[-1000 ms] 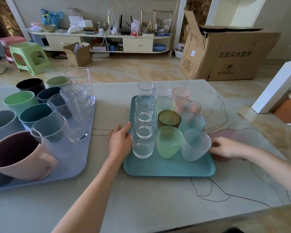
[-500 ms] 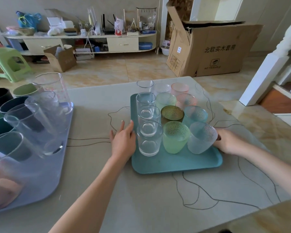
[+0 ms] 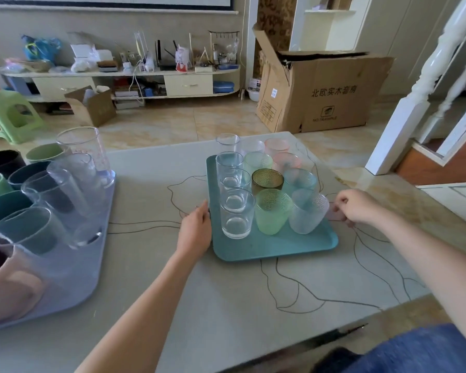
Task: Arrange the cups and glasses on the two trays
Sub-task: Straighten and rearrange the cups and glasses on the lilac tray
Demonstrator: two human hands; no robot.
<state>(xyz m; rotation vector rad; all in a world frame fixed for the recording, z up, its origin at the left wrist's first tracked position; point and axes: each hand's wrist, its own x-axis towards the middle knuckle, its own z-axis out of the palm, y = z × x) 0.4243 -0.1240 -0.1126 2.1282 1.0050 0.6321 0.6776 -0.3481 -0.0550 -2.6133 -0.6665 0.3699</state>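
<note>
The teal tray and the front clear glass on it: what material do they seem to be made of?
Teal tray: probably plastic, matte; the colour is opaque and even, with a soft moulded rim and no sharp reflections.
Clear glass: probably real glass, smooth and glossy; it is fully transparent, with a thick base and bright highlights. Clear hard plastic cannot be excluded.

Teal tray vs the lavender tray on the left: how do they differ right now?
The teal tray carries small clear and tinted textured glasses in tidy rows; the lavender tray carries taller clear glasses and opaque cups. The left hand and right hand flank the teal tray; no hand is at the lavender tray. Both trays rest flat on the table.
</note>
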